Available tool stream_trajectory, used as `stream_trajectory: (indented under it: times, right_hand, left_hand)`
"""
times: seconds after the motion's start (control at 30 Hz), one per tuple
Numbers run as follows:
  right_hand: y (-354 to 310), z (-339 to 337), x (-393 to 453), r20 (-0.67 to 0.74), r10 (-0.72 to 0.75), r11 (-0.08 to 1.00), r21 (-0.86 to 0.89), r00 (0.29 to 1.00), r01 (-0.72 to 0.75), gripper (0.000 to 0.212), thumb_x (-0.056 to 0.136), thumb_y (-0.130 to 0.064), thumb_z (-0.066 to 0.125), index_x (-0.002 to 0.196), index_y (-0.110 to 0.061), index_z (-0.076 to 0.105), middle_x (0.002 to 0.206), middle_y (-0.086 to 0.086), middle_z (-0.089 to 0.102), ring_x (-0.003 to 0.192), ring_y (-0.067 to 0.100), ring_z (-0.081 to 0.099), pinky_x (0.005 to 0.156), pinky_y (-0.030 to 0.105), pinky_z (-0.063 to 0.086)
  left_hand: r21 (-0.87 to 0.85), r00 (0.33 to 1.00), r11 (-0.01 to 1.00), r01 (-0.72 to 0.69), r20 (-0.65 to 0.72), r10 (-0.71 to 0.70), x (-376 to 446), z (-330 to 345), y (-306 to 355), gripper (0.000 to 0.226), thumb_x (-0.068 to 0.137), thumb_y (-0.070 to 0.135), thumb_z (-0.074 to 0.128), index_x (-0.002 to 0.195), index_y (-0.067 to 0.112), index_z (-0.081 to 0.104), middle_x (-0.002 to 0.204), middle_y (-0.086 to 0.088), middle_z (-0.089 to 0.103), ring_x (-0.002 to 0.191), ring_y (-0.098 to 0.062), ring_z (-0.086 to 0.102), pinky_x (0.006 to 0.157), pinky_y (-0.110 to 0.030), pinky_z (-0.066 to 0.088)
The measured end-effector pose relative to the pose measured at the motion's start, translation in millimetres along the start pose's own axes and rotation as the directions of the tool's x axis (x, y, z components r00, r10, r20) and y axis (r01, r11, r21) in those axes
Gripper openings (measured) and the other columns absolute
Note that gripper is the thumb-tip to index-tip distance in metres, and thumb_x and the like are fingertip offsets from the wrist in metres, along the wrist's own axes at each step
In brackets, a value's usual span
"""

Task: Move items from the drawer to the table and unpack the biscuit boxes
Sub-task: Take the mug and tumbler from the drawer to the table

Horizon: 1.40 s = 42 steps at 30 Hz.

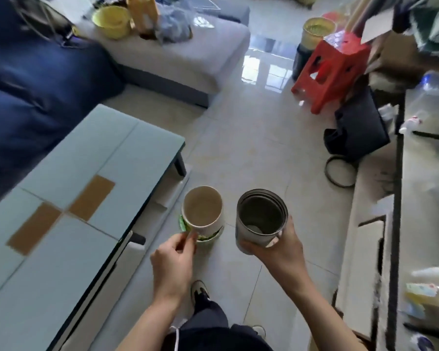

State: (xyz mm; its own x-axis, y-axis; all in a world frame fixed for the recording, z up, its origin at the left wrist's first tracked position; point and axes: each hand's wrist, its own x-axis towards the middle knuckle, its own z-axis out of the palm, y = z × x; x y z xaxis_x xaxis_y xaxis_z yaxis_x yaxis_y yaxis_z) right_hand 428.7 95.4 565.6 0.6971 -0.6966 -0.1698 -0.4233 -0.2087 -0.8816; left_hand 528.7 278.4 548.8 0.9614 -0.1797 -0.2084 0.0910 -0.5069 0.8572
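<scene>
Lower centre of frame: left hand (pixel 173 259) pinches the low edge of a paper tub (pixel 202 212), open-topped, tan inside, white wall, green print near its base, held over the floor just right of the table (pixel 61 198) edge. Right hand (pixel 276 247) wraps round a metal tin (pixel 261 219) beside it, also open, grey ribbed rim, dark interior with a pale patch at the bottom. Tub and tin near each other, not touching; slightly blurred.

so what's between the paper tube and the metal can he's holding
Nothing: in the head view only bare floor tile shows in the gap between the paper tube and the metal can.
</scene>
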Motion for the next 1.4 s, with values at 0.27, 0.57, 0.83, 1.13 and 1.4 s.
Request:
stream_trajectory:
  times: [0.27,0.57,0.83,1.13,1.4]
  right_hand:
    - [-64,129,45,0.255,-0.098,0.995,0.011,0.962,0.098,0.076,0.051,-0.024,0.094,0.114,-0.034,0.053,0.100,-0.031,0.062,0.095,-0.007,0.059,0.076,0.020,0.049]
    - [-119,225,65,0.529,-0.193,0.971,-0.019,0.826,0.239,0.084,0.045,-0.043,0.085,0.121,-0.031,0.052,0.112,-0.017,0.063,0.104,0.004,0.060,0.084,0.035,0.052]
    - [-154,281,77,0.740,-0.266,0.927,0.021,0.617,0.375,0.081,0.053,-0.026,0.091,0.122,-0.033,0.049,0.110,-0.027,0.056,0.104,-0.010,0.053,0.078,0.013,0.043]
    - [-180,339,78,0.885,-0.227,0.883,0.011,0.406,0.470,0.079,0.053,-0.024,0.091,0.118,-0.035,0.046,0.108,-0.023,0.057,0.102,-0.003,0.054,0.077,0.020,0.045]
    - [-197,400,53,0.938,-0.197,0.864,0.028,0.286,0.503,0.080,0.054,-0.025,0.091,0.119,-0.036,0.046,0.110,-0.026,0.056,0.101,-0.010,0.052,0.077,0.014,0.040]
  left_hand:
    - [-0.047,0.958,0.992,0.114,-0.259,-0.122,53,-95,-34,0.025,0.089,0.027,0.069,0.064,0.019,0.068,0.054,0.008,0.065,0.052,-0.009,0.057,0.048,-0.015,0.038]
    - [-0.198,0.823,0.939,0.283,-0.454,-0.343,69,-149,-61,0.027,0.089,0.030,0.068,0.065,0.017,0.069,0.055,0.007,0.065,0.053,-0.004,0.057,0.053,-0.025,0.041]
    - [-0.271,0.639,0.889,0.370,-0.620,-0.455,73,-166,-81,0.032,0.089,0.030,0.067,0.058,0.024,0.063,0.056,0.007,0.065,0.060,-0.007,0.064,0.060,-0.026,0.044]
    - [-0.362,0.411,0.819,0.445,-0.730,-0.546,66,-174,-99,0.028,0.089,0.023,0.068,0.061,0.021,0.065,0.056,0.006,0.064,0.065,0.001,0.061,0.058,-0.006,0.037]
    - [-0.468,0.297,0.761,0.450,-0.725,-0.621,55,-209,-136,0.037,0.089,0.022,0.066,0.053,0.019,0.056,0.051,0.004,0.061,0.059,-0.017,0.067,0.057,-0.028,0.046]
